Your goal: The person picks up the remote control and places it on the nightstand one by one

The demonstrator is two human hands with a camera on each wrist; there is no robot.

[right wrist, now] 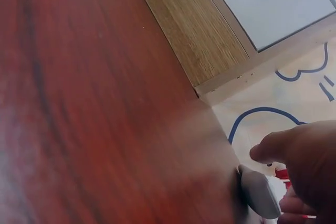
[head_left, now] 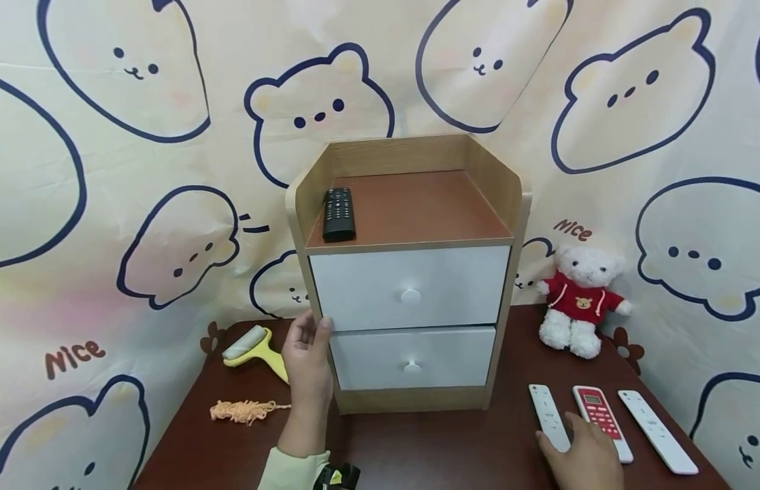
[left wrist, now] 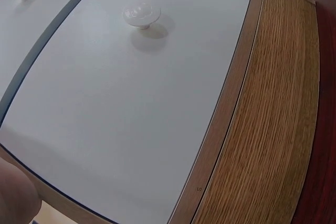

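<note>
A wooden cabinet (head_left: 416, 403) with two white drawers stands on the dark table; both drawers are closed. My left hand (head_left: 309, 357) holds its left side, thumb on the front edge and fingers bent against the side panel. The thumb tip (left wrist: 16, 195) shows at the frame in the left wrist view. On the right, my right hand (head_left: 584, 452) is at the near end of a slim white remote (head_left: 548, 412), thumb on one side, fingers on the other. In the right wrist view a gap separates the upper digit (right wrist: 270, 148) from the remote (right wrist: 260, 195).
A red-and-white remote (head_left: 600, 415) and another white remote (head_left: 658, 432) lie farther right. Behind them sits a teddy bear (head_left: 578, 303). A black remote (head_left: 339, 216) lies on the cabinet top. Left are a yellow-handled lint roller (head_left: 257, 348) and a peach yarn bundle (head_left: 245, 411).
</note>
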